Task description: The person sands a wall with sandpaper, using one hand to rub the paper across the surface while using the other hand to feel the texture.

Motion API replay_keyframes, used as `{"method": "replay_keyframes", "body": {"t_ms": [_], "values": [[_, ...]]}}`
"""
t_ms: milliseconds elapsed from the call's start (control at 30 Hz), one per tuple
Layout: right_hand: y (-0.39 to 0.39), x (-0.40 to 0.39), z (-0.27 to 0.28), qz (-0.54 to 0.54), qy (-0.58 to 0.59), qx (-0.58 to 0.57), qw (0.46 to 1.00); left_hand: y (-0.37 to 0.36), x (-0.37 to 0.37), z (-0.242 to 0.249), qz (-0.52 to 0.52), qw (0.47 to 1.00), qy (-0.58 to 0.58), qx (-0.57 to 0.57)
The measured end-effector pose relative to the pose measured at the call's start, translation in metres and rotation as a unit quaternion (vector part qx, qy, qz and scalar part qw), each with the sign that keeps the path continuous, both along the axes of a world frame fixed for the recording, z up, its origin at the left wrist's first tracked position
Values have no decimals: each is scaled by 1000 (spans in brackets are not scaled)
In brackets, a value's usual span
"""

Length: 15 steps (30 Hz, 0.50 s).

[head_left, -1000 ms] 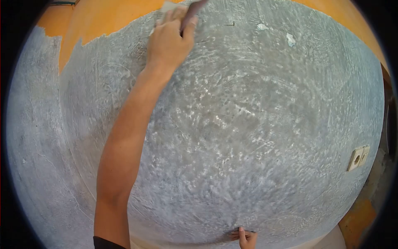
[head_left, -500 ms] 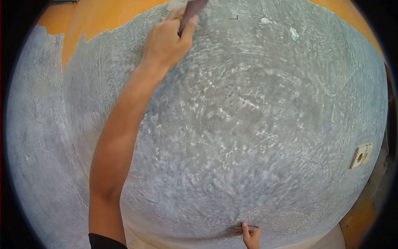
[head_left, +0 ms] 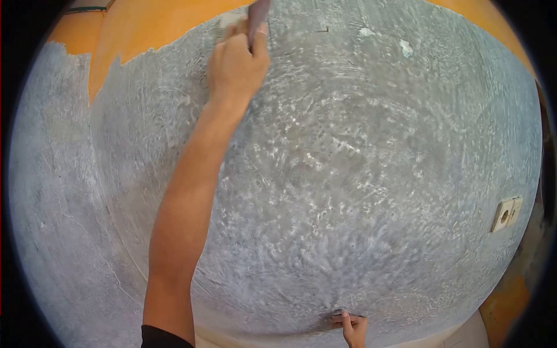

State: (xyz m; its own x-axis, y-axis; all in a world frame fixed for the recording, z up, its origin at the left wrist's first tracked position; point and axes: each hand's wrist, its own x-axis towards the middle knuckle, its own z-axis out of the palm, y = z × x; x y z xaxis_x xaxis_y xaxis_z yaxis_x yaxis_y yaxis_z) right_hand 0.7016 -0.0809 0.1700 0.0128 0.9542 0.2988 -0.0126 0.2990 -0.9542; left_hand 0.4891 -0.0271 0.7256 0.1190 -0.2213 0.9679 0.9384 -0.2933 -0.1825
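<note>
My left hand reaches up the wall, its fingers closed around what looks like a folded sheet of sandpaper. One dark brown flap sticks up between thumb and fingers; a pale part lies against the wall under the fingertips. The grey, rough-surfaced wall fills most of the view, with whitish streaks and marks. Low down, my right hand is at the wall, thumb up and fingers bent to the left. A thin dark edge shows by its fingers; what it holds, if anything, is too small to make out.
Orange paint with a ragged edge remains along the top left. A small nail or hook projects near two white patches. A power socket is on the right. A thin crack runs down the left wall section.
My left hand has shifted slightly down and right relative to the wall's painted edge, still gripping the sandpaper. The view has tilted a little. My right hand stays nearly in place.
</note>
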Motion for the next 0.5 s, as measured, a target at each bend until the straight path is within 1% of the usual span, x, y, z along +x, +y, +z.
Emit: {"method": "replay_keyframes", "body": {"t_ms": [67,133,167,233,300,400,433,467,500], "values": [[3,-1,-3,3,12,-4,1000,5,2,0,6,999,17,35],[9,-1,-15,-12,0,2,1000,-8,-2,0,19,998,-12,-52],[10,-1,-16,-19,-6,4,1000,-27,-1,4,16,985,-78,-156],[8,-5,-15,-15,32,-6,999,-10,-1,5,-16,999,-27,-34],[5,-6,-10,-13,51,-10,999,4,0,-2,-30,995,40,86],[5,-7,-6,-17,64,-12,998,-7,-15,-8,12,1000,-15,-3],[5,-7,-6,-19,69,-17,997,-16,-26,0,27,992,-83,-92],[4,-9,-6,-22,78,-22,997,-14,-33,2,16,996,-74,-55],[7,-10,-16,-26,58,-24,998,-7,-37,2,2,998,-63,-19]]}}
